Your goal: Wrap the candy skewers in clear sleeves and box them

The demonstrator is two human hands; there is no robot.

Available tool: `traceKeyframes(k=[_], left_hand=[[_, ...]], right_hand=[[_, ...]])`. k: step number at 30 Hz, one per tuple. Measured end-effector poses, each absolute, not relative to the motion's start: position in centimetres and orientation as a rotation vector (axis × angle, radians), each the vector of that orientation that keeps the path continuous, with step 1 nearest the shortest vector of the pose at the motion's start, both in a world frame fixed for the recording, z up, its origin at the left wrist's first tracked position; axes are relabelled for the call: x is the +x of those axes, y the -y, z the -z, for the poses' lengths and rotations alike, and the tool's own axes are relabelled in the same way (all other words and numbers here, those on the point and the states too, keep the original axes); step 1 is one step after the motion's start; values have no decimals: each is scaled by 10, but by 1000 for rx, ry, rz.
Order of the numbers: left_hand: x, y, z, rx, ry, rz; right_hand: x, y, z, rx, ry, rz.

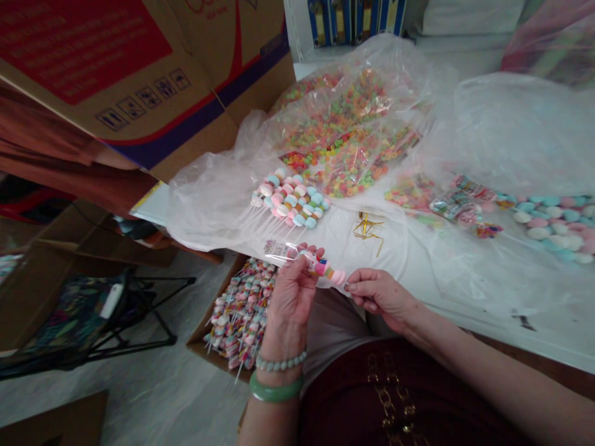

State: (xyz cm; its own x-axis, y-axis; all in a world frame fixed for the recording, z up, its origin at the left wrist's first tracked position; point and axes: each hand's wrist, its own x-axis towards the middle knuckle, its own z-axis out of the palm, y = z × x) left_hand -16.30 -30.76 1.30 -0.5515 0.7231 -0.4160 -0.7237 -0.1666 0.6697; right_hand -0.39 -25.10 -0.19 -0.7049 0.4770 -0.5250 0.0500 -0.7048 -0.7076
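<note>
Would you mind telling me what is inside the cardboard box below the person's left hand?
The cardboard box holds candy skewers on white sticks, which cover its floor; the left hand and forearm hide its right part.

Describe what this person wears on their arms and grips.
The left wrist wears a pale grey-green bead bracelet beside a smooth green bangle. The right arm shows no sleeve or jewellery. A dark maroon garment with gold chain markings shows between them.

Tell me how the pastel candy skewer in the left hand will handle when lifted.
The candy skewer probably feels light, as the left hand pinches it with just its fingertips. Its soft-looking pieces may dent if squeezed.
</note>
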Motion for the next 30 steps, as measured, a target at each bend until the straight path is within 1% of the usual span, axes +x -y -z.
traceKeyframes(k=[2,8,11,13,17,19,21,22,24,25,30], left_hand=[[-163,307,-14,-6,-1083,-1896],[-167,305,-17,-46,-1060,-1975],[-167,305,-18,-21,-1066,-1979],[-166,305,-18,38,-1085,-1980],[-163,306,-13,107,-1112,-1977],[-160,305,-11,108,-1121,-1971],[-156,305,-11,117,-1129,-1953],[-153,304,-11,123,-1136,-1931],[-149,303,-13,135,-1152,-1878],[-146,302,-13,141,-1159,-1860],[-139,300,-12,159,-1107,-1850]], right_hand=[[-4,251,1,-1075,1093,-2419],[-3,250,-10,-1103,1304,-2492],[-5,253,-10,-1156,1454,-2392],[-6,255,-8,-1172,1668,-2161],[-3,255,-5,-1195,2225,-1380],[-1,255,-5,-1169,2395,-1045],[1,255,-5,-1096,2485,-840],[1,256,-5,-1045,2506,-789],[0,256,-4,-950,2507,-797],[-1,256,-4,-925,2480,-863],[-7,251,0,-1079,2097,-1483]])
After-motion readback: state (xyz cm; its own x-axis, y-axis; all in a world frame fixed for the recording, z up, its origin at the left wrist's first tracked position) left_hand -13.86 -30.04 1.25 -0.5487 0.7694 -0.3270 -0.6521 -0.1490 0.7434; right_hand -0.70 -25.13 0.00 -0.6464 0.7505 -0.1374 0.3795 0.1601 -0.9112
